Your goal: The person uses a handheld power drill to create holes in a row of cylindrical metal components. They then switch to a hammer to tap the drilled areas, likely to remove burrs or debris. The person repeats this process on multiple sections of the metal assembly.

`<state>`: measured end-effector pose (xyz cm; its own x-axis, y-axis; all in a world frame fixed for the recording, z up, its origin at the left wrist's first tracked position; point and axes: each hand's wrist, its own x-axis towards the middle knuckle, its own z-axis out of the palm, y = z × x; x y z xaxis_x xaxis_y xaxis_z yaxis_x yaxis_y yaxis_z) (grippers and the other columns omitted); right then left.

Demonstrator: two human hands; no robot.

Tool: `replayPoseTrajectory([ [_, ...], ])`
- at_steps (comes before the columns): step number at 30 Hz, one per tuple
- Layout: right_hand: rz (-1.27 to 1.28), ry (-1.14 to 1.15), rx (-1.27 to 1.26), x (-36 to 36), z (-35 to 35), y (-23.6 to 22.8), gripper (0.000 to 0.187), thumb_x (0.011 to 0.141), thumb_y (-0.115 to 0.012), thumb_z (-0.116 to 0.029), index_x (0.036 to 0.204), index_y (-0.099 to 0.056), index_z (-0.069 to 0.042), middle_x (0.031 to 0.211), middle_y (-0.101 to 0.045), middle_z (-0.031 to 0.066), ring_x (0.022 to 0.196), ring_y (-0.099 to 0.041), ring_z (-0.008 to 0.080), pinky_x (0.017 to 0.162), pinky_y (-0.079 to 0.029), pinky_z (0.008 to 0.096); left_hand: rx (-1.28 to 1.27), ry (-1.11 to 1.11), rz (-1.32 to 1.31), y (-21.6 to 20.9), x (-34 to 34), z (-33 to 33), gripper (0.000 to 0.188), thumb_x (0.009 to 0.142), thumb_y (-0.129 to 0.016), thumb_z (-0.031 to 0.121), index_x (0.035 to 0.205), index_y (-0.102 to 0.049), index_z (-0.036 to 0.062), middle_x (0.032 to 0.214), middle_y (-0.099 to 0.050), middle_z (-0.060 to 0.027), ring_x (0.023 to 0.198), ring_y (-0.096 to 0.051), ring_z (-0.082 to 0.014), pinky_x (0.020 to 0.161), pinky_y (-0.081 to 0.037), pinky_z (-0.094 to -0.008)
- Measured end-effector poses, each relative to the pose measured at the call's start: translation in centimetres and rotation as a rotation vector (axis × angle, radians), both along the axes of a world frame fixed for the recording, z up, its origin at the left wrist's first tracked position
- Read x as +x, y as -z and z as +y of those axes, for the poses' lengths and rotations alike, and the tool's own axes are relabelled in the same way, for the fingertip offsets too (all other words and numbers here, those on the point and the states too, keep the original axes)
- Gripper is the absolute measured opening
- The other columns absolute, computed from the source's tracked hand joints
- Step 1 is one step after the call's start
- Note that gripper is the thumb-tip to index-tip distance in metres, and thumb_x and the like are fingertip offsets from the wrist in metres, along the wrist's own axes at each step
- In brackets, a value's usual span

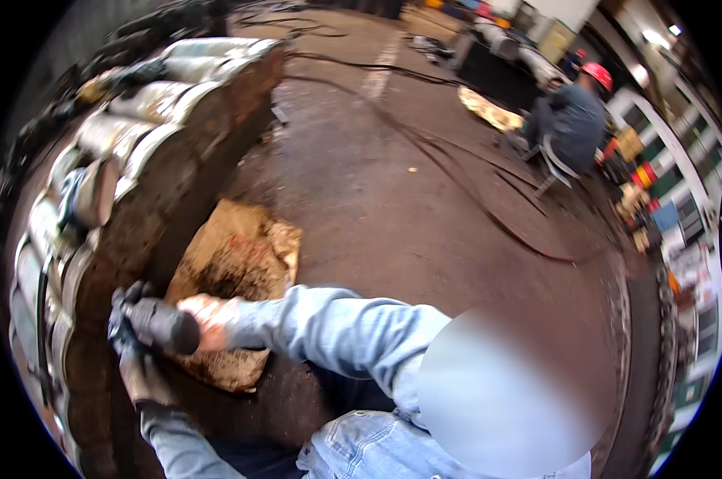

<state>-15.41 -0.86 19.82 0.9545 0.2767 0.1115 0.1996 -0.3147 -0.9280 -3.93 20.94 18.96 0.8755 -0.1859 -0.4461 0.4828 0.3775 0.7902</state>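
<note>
My right hand (pixel 205 321) is closed around the rear of a dark, barrel-shaped hand tool (pixel 165 324), apparently a power tool. Around its front end wraps my left hand (pixel 127 339), in a dark glove. The tool's tip is hidden, so I cannot tell whether it touches the work. Both hands are close against the brown, rusty side (pixel 97 319) of a long metal piece, whose top carries a row of pale rounded sections (pixel 149 104). Beneath my right hand lies a stained sheet of cardboard (pixel 205 247) on the floor.
Dark cables or hoses (pixel 449 172) run across the brown floor (pixel 353 215). At the far right a person in a red helmet (pixel 597 76) sits on a stool (pixel 557 160). A cloth-like bundle (pixel 72 195) rests on the pale sections. A chain (pixel 663 351) lies along the right.
</note>
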Motion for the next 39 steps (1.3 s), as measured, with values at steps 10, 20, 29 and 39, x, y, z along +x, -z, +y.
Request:
replayPoseTrajectory([
  [10,-0.098,-0.120,0.336,1.4,0.8,-3.7,0.078,0.084,-0.082,-0.017,0.150,-0.044,-0.005,0.153,-0.048,0.0124,0.144,-0.042,0.0248,0.121,-0.034,0.0386,0.174,-0.161,0.028,-2.4,-4.8,-0.9,0.068,0.093,-0.072,0.051,0.137,-0.059,0.0014,0.138,-0.064,-0.0164,0.130,-0.058,-0.0282,0.109,-0.042,-0.0437],
  [20,-0.400,-0.245,-0.268,3.5,8.5,-5.4,0.083,0.084,-0.080,-0.014,0.155,-0.040,-0.004,0.157,-0.044,0.0152,0.148,-0.038,0.0286,0.124,-0.029,0.0376,0.135,-0.298,0.097,-2.3,-6.3,7.1,0.074,0.089,-0.077,0.055,0.141,-0.056,0.0064,0.145,-0.058,-0.0186,0.136,-0.052,-0.0321,0.117,-0.035,-0.0474],
  [29,0.049,-0.337,-0.331,4.6,17.4,-3.4,0.077,0.087,-0.079,-0.032,0.152,-0.045,-0.008,0.150,-0.052,0.0177,0.140,-0.047,0.0318,0.116,-0.038,0.0414,0.028,-0.565,0.091,-3.7,-8.9,15.9,0.083,0.094,-0.067,0.058,0.151,-0.045,0.0010,0.153,-0.051,-0.0193,0.146,-0.043,-0.0334,0.124,-0.026,-0.0476],
  [39,-0.067,-0.280,-0.114,7.0,21.2,5.4,0.075,0.087,-0.079,-0.041,0.149,-0.049,-0.012,0.143,-0.058,0.0189,0.131,-0.056,0.0328,0.106,-0.046,0.0453,-0.107,-0.590,0.011,-4.9,-9.8,18.8,0.085,0.096,-0.063,0.058,0.155,-0.038,0.0021,0.159,-0.044,-0.0170,0.150,-0.037,-0.0307,0.126,-0.018,-0.0476],
])
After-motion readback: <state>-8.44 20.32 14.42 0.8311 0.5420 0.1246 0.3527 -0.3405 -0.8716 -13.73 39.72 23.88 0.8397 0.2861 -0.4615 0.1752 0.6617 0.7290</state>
